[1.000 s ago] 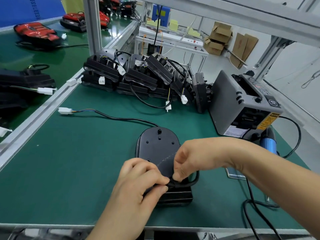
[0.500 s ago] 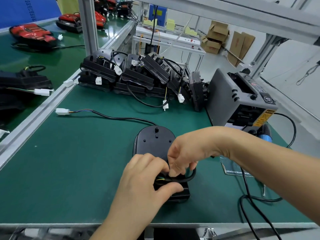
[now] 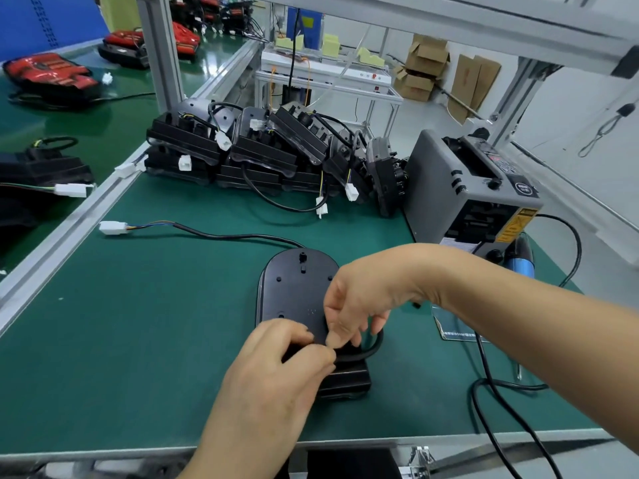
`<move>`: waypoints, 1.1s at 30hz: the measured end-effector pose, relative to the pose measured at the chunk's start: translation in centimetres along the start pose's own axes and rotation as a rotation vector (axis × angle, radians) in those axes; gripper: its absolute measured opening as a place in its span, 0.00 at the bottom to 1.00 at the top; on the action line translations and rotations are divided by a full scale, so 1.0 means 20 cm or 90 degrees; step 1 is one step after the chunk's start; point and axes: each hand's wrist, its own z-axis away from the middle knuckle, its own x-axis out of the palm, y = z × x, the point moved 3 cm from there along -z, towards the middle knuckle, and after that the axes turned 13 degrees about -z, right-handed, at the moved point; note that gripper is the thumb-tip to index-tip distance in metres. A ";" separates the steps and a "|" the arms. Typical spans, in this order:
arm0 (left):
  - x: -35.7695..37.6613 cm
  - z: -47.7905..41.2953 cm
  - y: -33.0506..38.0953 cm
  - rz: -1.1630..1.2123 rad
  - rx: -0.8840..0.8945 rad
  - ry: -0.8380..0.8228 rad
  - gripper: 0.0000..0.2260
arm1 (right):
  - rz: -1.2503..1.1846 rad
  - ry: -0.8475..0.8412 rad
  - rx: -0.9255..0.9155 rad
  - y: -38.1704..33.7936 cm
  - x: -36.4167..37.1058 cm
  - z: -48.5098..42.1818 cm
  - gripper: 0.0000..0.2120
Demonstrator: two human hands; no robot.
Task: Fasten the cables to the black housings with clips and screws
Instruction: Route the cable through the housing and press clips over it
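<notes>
Near the front edge of the worktop [image 3: 138, 340] the left hand [image 3: 276, 368] curls round the near end of the black housing [image 3: 297, 288]; the right hand [image 3: 359, 302] pinches the looped cable [image 3: 375, 345] on it; its white connector [image 3: 112, 227] lies toward the left edge; stacked housings [image 3: 242, 157] line the far edge.

Reaches in from the lower edge with the left hand [image 3: 276, 368], knuckles up, fingers curled, thumb clamping the cable [image 3: 375, 344] against the forefinger. Angles in from the right with a bare forearm, wrist bent down, right hand [image 3: 359, 305] pinching the same cable, fingertips down, just beside the left thumb
</notes>
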 end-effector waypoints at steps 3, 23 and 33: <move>0.00 0.02 0.02 -0.051 0.012 0.021 0.10 | -0.028 -0.003 -0.013 0.02 -0.01 -0.01 0.08; 0.02 0.03 0.02 -0.039 0.003 0.042 0.10 | -0.143 0.267 -0.081 0.17 -0.08 0.14 0.07; 0.03 0.03 0.01 -0.014 0.011 0.060 0.04 | -0.008 0.600 0.398 0.87 -0.50 0.37 0.12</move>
